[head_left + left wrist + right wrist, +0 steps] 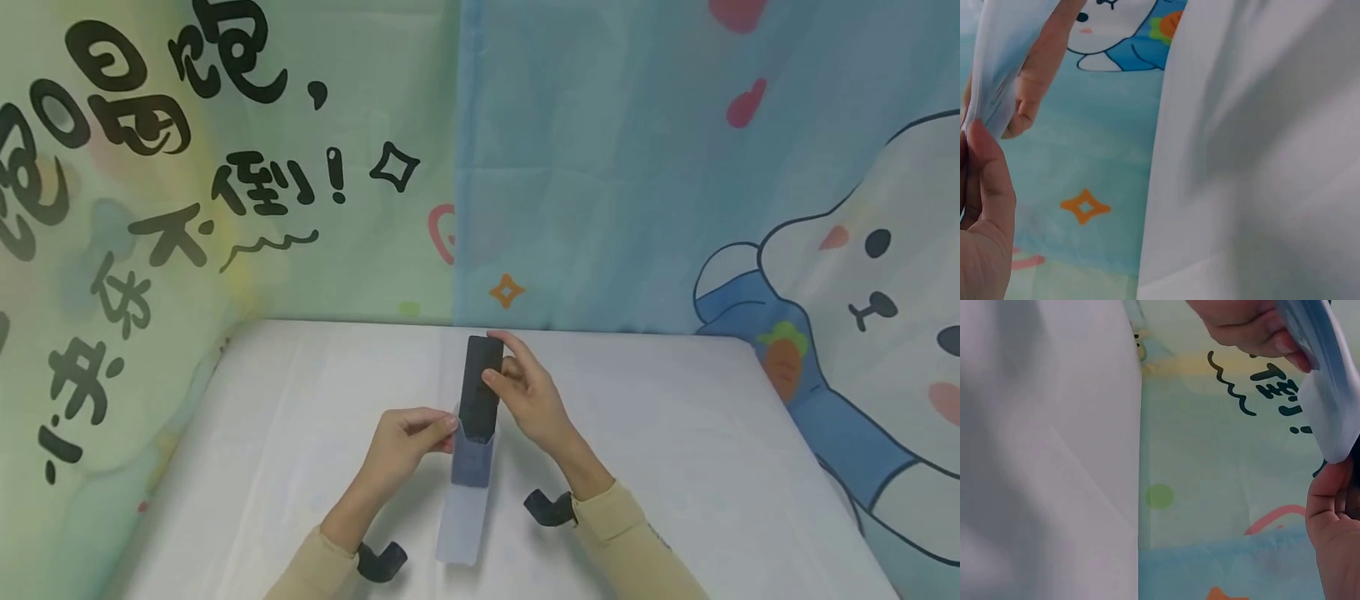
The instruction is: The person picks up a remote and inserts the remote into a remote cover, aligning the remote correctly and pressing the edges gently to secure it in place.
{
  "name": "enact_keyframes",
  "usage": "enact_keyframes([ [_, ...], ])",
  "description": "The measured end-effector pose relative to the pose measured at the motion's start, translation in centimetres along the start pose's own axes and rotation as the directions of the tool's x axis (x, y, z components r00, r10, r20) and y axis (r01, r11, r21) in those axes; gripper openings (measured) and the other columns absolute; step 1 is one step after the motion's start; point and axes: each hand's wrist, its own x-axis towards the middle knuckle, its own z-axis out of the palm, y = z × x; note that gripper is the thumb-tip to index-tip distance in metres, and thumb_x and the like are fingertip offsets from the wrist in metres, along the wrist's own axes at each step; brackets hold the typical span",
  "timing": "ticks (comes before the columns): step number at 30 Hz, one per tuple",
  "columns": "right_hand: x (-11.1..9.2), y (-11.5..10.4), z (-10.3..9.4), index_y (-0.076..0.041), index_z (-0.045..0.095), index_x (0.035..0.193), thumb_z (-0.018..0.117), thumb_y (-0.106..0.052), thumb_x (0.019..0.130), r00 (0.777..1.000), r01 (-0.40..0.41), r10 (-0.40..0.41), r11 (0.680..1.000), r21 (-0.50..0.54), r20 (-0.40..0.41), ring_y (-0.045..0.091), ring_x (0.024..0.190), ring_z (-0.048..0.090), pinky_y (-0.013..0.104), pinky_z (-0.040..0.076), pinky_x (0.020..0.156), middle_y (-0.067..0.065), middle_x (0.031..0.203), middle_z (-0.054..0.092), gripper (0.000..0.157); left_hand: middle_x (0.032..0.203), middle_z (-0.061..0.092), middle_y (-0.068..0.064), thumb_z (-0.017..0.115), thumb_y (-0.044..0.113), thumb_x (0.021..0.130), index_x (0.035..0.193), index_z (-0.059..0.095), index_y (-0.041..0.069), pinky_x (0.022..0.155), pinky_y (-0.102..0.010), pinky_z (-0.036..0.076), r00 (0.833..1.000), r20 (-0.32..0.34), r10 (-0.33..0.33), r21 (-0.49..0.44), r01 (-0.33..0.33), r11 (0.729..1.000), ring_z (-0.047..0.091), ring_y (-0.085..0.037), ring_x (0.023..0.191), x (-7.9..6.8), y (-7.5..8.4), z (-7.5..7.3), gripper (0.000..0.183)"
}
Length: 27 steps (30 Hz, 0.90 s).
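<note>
A dark, narrow rectangular block (480, 379) stands tilted with its lower part inside a long translucent plastic sleeve (461, 527). My left hand (408, 435) pinches the sleeve's left edge near its mouth, thumb on the front. With thumb and fingers my right hand (534, 404) holds the block's upper right side, one finger reaching its top end. In the left wrist view, the sleeve (1010, 44) rises above my left thumb (994, 169). In the right wrist view the sleeve (1332, 415) hides most of the block. What the block is I cannot tell.
A white-covered table (300, 392) lies under my hands. Behind it hangs a printed cloth (585, 208) with large characters and a cartoon animal. A black wrist mount (382, 562) sits at my left cuff, another black mount (549, 508) at my right.
</note>
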Motion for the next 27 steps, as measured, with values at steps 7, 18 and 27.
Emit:
enact_keyframes([
  [7,-0.20,-0.22,-0.44,-0.004,0.039,0.149,0.056,0.003,0.100,1.000,-0.011,0.010,0.999,0.040,0.028,0.015,0.070,0.059,0.027,0.049,0.068,0.015,0.083,0.064,0.052,0.083,0.072,-0.009,0.071,0.006,0.093,0.102,0.071,-0.013,0.078,-0.036,0.058,1.000,-0.004,-0.011,-0.043,0.011,0.999,0.069,-0.015,0.074,0.38,0.50,0.39,0.021],
  [18,-0.13,-0.61,-0.32,-0.005,0.038,0.150,0.057,0.005,0.100,0.999,-0.005,0.004,0.999,0.041,0.043,0.020,0.074,0.060,0.028,0.047,0.072,0.014,0.087,0.066,0.054,0.083,0.071,-0.008,0.070,0.005,0.094,0.102,0.069,-0.016,0.079,-0.036,0.058,1.000,-0.014,-0.011,-0.076,0.010,0.997,0.068,-0.015,0.074,0.48,0.87,0.39,0.022],
  [27,-0.39,-0.10,0.15,-0.005,0.039,0.150,0.059,0.001,0.100,0.999,-0.032,0.031,0.999,-0.025,-0.011,0.011,0.053,0.031,0.027,0.031,0.050,0.004,0.067,0.043,0.055,0.095,0.073,-0.010,0.072,0.022,0.095,0.114,0.068,-0.004,0.081,-0.040,0.058,0.999,-0.006,-0.034,0.028,0.035,0.999,0.071,-0.021,0.084,0.24,0.12,0.48,0.032],
])
